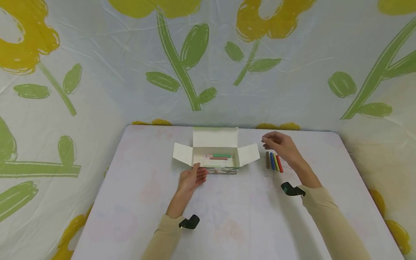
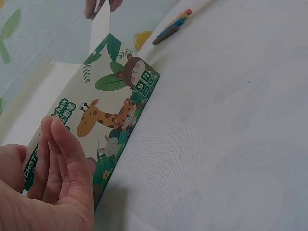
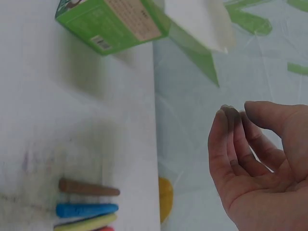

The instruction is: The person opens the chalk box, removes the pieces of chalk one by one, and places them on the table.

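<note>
The chalk box (image 1: 227,171) stands open on the table, toward its far edge, and we see two sticks lying inside it, a green chalk (image 1: 222,156) and a pink chalk (image 1: 218,158). Its tall back flap (image 1: 215,137) is up, while a left flap (image 1: 183,154) and a right flap (image 1: 248,154) spread outward. From the left wrist we make out a giraffe, a bear and a rabbit printed on the front; from the right wrist, a green end with a barcode.

Our left hand (image 1: 189,179) pinches the front wall near its left corner, thumb at the rim and fingers against the outside. Our right hand (image 1: 282,145) is raised near the right flap, its fingers loosely bent, apart from the thumb and holding nothing.

Just nearer to us than that hand, side by side, lie a brown chalk (image 1: 268,160), a blue chalk (image 1: 272,161), a yellow chalk (image 1: 276,163) and a red chalk (image 1: 280,164). We wear beige sleeves (image 1: 328,213), with a black device (image 1: 189,221) at each wrist. Beyond the pale table (image 1: 227,216) hangs a flowered cloth (image 1: 299,79).
</note>
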A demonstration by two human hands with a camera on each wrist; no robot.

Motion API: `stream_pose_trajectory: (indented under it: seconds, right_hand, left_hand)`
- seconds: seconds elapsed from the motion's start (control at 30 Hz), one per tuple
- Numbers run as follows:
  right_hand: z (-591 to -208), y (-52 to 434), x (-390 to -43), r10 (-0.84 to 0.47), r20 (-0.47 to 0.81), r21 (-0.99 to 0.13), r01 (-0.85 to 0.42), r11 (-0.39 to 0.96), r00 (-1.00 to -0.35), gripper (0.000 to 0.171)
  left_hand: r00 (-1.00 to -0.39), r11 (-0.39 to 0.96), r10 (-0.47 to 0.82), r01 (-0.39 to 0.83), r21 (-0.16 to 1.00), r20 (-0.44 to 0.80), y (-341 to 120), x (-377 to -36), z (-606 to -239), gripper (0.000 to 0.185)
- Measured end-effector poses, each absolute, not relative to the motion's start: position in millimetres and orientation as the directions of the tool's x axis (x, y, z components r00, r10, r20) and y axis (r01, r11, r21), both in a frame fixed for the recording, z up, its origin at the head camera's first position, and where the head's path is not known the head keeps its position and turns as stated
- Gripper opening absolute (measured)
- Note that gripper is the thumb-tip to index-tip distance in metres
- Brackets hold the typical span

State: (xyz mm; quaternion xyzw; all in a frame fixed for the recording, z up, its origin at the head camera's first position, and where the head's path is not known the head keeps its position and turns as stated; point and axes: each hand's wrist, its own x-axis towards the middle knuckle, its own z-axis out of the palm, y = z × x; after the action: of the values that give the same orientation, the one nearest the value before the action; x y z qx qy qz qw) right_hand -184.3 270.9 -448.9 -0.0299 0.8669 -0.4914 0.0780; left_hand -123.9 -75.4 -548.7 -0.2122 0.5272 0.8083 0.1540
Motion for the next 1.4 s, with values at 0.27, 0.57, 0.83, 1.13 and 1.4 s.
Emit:
stream_pose_trajectory:
  seconds: [0.27,0.57,0.83,1.13,1.4]
  right_hand:
    - [-443,244,-193,-0.198,-0.072,-0.866,-0.037,0.498,-0.978,0.039]
    - [-437,227,-202,-0.240,0.024,-0.818,-0.157,0.553,-0.970,0.028]
    - [-439,209,-205,-0.327,0.037,-0.805,-0.222,0.550,-0.944,0.025]
    - [-455,181,-210,-0.452,0.029,-0.827,-0.276,0.491,-0.891,0.020]
    - [-471,160,-210,-0.565,0.018,-0.809,-0.344,0.476,-0.825,0.018]
  left_hand:
    - [-0.863,-0.398,0.018,-0.470,0.788,-0.505,-75,-125,-549,0.036]
    - [-0.863,-0.392,0.017,-0.471,0.790,-0.505,-76,-125,-549,0.037]
    - [-0.873,-0.376,0.018,-0.457,0.806,-0.487,-76,-124,-550,0.041]
    - [-0.871,-0.371,0.022,-0.462,0.805,-0.490,-76,-123,-550,0.042]
    - [-0.865,-0.363,0.016,-0.473,0.803,-0.502,-77,-124,-552,0.042]
